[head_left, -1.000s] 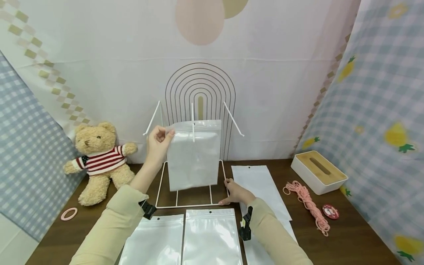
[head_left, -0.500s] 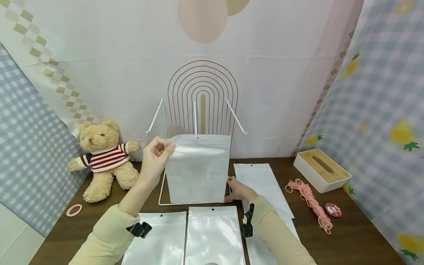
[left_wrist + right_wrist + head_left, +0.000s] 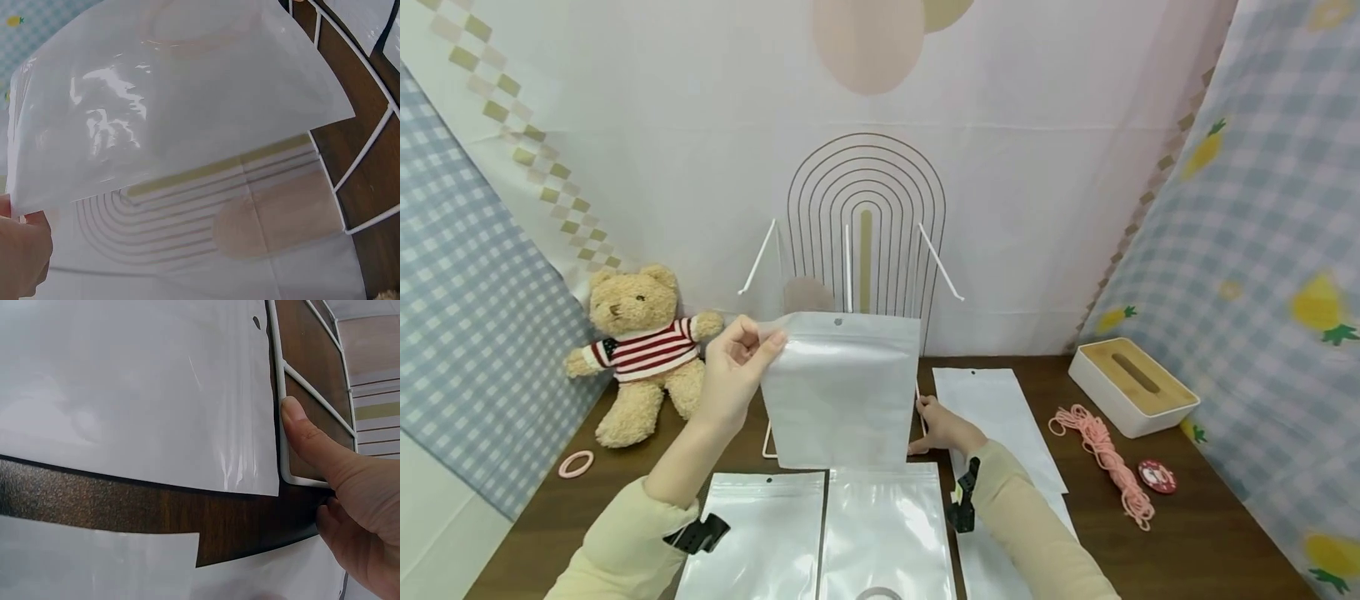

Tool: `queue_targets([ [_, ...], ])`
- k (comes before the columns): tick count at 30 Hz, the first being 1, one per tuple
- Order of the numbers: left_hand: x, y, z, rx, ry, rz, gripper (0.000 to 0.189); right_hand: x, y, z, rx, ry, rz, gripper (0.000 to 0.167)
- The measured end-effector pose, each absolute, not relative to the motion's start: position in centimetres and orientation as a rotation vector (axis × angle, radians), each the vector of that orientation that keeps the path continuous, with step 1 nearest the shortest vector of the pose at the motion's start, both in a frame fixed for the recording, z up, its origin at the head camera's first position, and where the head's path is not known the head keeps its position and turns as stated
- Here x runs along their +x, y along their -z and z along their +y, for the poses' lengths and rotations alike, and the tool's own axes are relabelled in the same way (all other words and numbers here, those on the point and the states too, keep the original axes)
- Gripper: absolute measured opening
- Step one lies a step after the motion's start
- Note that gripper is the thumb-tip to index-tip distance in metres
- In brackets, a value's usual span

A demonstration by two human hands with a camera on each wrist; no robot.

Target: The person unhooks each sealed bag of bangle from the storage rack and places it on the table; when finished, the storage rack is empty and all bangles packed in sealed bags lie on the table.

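My left hand (image 3: 736, 365) pinches the upper left corner of a whitish zip bag (image 3: 842, 396) between thumb and fingers. The bag hangs upright, its punched hole near the top edge, in front of the middle hook (image 3: 848, 267) of a white wire display rack. In the left wrist view, a faint pinkish ring shape shows through the bag (image 3: 206, 87). My right hand (image 3: 946, 427) holds the rack's front right base corner; the thumb (image 3: 295, 415) lies on the front wire (image 3: 281, 381), with the fingers bent at the side. The bag hides most of the base in the head view.
Two shiny zip bags, left (image 3: 767, 533) and middle (image 3: 883, 533), lie in front of the rack. More white bags (image 3: 992, 408) lie on the right. A teddy bear (image 3: 643, 358), pink ring (image 3: 576, 464), pink cord (image 3: 1105, 458), round badge (image 3: 1157, 476) and tissue box (image 3: 1131, 387) stand or lie around.
My left hand has drawn the bag off the middle hook, toward me and downward. The hook's front part was over the bag and is now behind it. My right hand keeps its hold on the rack.
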State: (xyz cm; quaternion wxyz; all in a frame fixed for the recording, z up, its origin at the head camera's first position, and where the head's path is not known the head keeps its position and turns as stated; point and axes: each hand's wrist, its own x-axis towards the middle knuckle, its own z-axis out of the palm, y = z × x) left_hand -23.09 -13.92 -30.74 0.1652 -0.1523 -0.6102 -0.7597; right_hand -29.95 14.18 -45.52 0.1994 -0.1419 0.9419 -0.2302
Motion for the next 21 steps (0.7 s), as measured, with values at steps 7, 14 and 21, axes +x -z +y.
queue_targets([
  [7,-19.5,30.6,-18.9,-0.436,2.157,-1.788,0.025,-30.1,44.8,14.6,-0.383,0.642,2.637,0.096],
  [14,-15.7,31.8,-27.1,-0.384,1.985,-2.201,0.024,-30.2,45.0,15.5,-0.354,0.638,2.645,0.097],
  [21,-14.1,34.4,-37.2,-0.108,1.704,-2.725,0.018,-30.0,44.9,15.8,-0.357,0.631,2.640,0.097],
])
